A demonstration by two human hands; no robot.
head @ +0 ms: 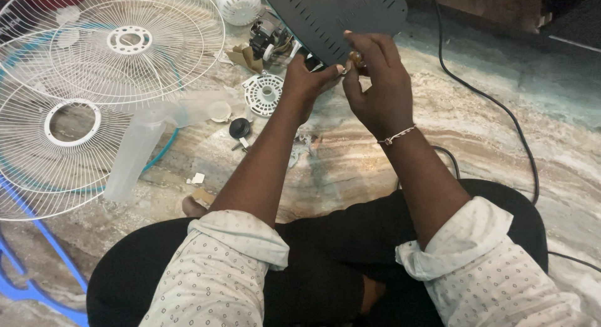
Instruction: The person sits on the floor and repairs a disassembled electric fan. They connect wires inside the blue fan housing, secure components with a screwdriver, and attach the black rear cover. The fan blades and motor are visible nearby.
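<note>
A dark grey slotted fan base (338, 10) is tilted up in front of me. My left hand (308, 83) pinches at its lower edge, fingertips closed. My right hand (375, 83), a thin bracelet at the wrist, meets it there and pinches a small brownish part (357, 57) against the same edge. The fingertips of both hands touch. What lies between them is mostly hidden by the fingers.
Two white wire fan grilles (94, 64) lie at the left with a translucent fan blade (141, 145). A fan motor (269, 39), a white motor cover (238, 4), a white round disc (264, 94) and a black knob (239, 128) sit on the marbled floor. A black cable (501, 111) runs at the right.
</note>
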